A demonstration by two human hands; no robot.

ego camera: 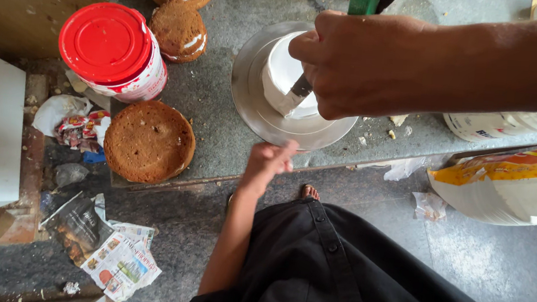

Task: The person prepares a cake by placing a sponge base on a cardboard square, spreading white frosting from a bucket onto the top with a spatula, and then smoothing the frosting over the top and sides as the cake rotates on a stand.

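Observation:
My right hand grips a metal spatula whose blade presses against the side of a small white frosted cake. The cake stands on a round metal turntable on the grey stone counter. My left hand reaches up from below, its fingertips touching the near rim of the turntable. The hand holds nothing else. Much of the cake is hidden by my right hand.
Brown sponge rounds lie on the counter: one large at the near edge, two smaller cream-filled ones behind. A red-lidded tub stands at left. A white bucket and a yellow-white sack are at right. Newspaper scraps litter the floor.

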